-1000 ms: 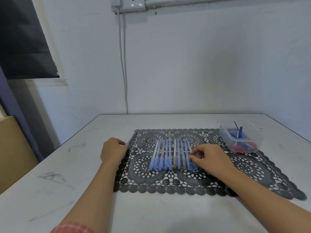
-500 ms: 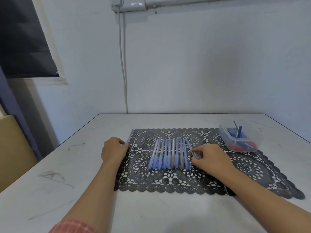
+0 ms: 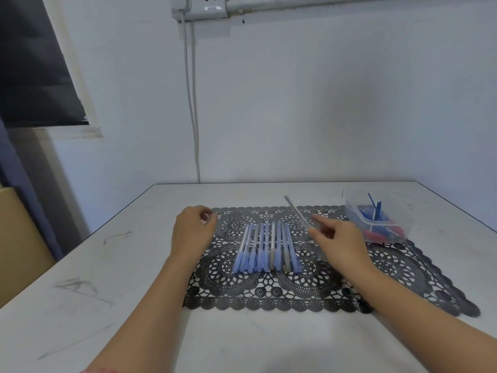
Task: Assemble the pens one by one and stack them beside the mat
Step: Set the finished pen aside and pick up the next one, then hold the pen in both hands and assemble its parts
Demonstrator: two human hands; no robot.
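Observation:
Several pens (image 3: 266,247), with blue or grey caps toward me, lie side by side in a row on the black lace mat (image 3: 403,275). My right hand (image 3: 341,244) is lifted just right of the row and pinches a clear pen barrel (image 3: 295,211), which slants up and away to the left above the mat. My left hand (image 3: 192,231) hovers at the mat's left edge with its fingers curled; whether anything is inside them is hidden. A clear plastic tub (image 3: 355,216) at the mat's far right corner holds blue refills and red parts.
The white table (image 3: 107,265) has its far edge against a white wall. A cable (image 3: 192,103) runs down the wall from a socket. A brown box stands off the table's left side.
My right hand has lifted a clear barrel from the right end of the row and raised it. My left hand rose slightly to the right; the pen by the mat's left edge no longer shows.

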